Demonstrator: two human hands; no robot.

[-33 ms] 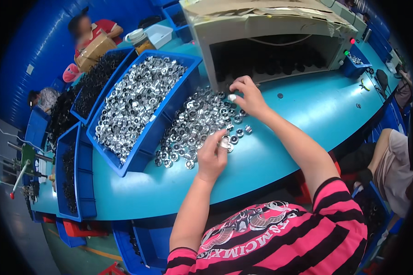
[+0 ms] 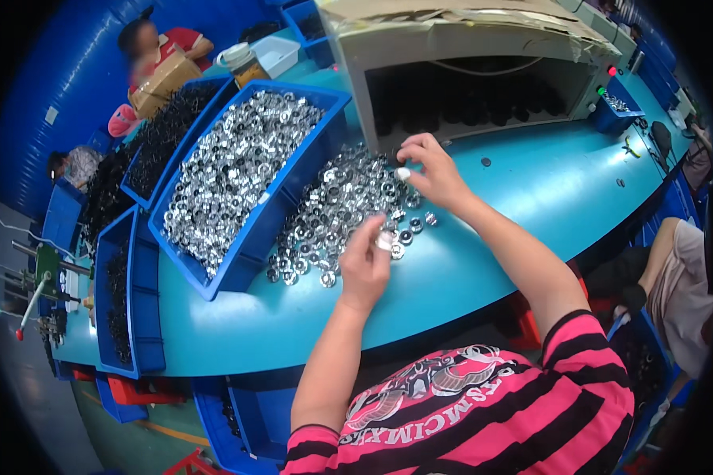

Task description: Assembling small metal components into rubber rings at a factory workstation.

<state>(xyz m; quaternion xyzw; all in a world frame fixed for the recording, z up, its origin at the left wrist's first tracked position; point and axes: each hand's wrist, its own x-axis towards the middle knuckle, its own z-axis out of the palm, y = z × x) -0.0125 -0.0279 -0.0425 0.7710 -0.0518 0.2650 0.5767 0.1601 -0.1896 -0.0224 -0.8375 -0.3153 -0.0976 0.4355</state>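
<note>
A heap of small shiny silver ring-like metal parts [image 2: 337,198] with dark centres lies on the blue-green table. My left hand [image 2: 364,269] is at the heap's near right edge; its fingertips are smeared by motion, and a white covering shows on one fingertip. Beyond it, my right hand [image 2: 436,172] hovers by the heap's far right side with its fingers curled in toward the thumb, which has a white tip covering. Whatever lies between those fingers is too small to make out. Left of the heap, a large blue bin [image 2: 307,184] is full of the same silver parts.
Blue bins of black parts [image 2: 119,309] stand farther left. A pale box-shaped machine [image 2: 356,103] with a dark opening is behind my hands. At the table's [image 2: 523,198] right end are a small blue bin [image 2: 612,119] and loose bits. Other people sit around.
My left hand's fingers have shifted slightly, and its index finger is raised and blurred. The right hand has hardly moved. The whole view has shifted a little.
</note>
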